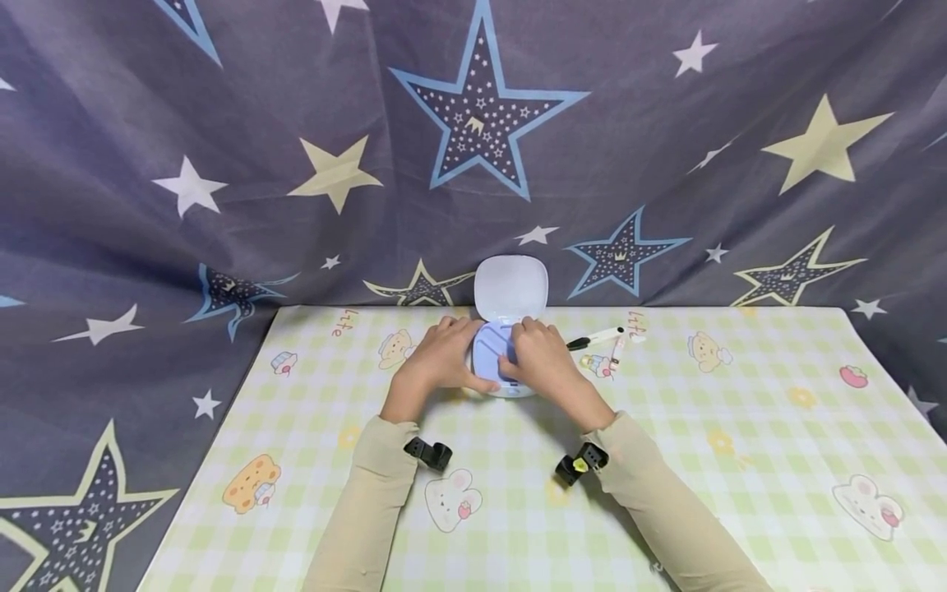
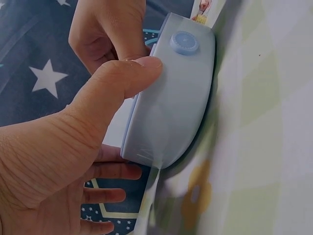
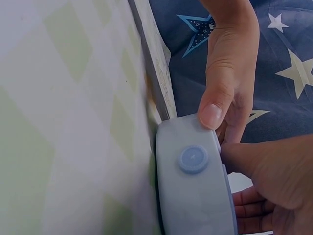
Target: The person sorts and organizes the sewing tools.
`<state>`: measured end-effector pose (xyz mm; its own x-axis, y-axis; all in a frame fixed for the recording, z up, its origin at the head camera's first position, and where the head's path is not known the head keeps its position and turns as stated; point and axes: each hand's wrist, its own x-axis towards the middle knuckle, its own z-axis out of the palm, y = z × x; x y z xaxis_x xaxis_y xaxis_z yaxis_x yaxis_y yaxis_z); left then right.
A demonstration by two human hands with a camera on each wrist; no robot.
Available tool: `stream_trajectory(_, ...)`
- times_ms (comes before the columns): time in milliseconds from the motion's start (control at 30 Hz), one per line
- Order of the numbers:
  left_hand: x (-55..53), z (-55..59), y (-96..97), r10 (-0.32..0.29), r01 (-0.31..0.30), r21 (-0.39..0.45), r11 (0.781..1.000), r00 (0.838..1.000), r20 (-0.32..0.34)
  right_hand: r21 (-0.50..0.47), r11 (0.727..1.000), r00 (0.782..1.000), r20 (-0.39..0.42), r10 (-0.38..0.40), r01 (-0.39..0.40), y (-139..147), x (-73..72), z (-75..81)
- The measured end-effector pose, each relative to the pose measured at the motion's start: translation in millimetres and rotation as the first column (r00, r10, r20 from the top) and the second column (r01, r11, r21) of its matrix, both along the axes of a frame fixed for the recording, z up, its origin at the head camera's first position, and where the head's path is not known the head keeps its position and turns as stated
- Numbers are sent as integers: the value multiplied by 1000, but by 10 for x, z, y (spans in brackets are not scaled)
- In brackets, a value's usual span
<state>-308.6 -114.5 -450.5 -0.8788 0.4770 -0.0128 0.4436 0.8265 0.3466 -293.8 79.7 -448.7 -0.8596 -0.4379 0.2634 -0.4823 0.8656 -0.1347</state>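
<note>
A small white hinged case (image 1: pixel 510 394) sits at the table's far side, its rounded lid (image 1: pixel 510 286) standing up at the back. Inside it lies a blue insert (image 1: pixel 488 349) with raised dividing lines. A round ribbed blue button (image 2: pixel 185 43) is on the front wall. My left hand (image 1: pixel 444 353) holds the case from the left, thumb across its front and fingers extended behind the left end. From the right, my right hand (image 1: pixel 547 358) curls its fingers over the insert, thumb against it. The right fingertips are partly hidden inside the case.
A black and white pen (image 1: pixel 595 338) lies just right of my right hand. The table (image 1: pixel 503 534) wears a green checked cloth with cartoon prints. Behind it hangs a dark star-patterned curtain (image 1: pixel 414 230), close to the lid. Black wrist cameras (image 1: pixel 429 453) sit over both sleeves.
</note>
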Motion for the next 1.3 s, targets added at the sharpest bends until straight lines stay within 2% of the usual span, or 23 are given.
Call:
stream_trajectory(333, -2, 22, 9, -2, 2, -1, 1000, 1000, -12, -6, 1000, 1000, -19, 1, -1, -1, -17, -35)
stream_trajectory(733, 18, 41, 34, 2, -2, 0, 1000, 1000, -7, 12, 1000, 1000, -18, -1, 1, -1, -3, -8)
stream_trajectory(1300, 14, 16, 22, -4, 4, 13, 1000, 1000, -4, 4, 1000, 997, 74, 7, -7, 40, -17, 53)
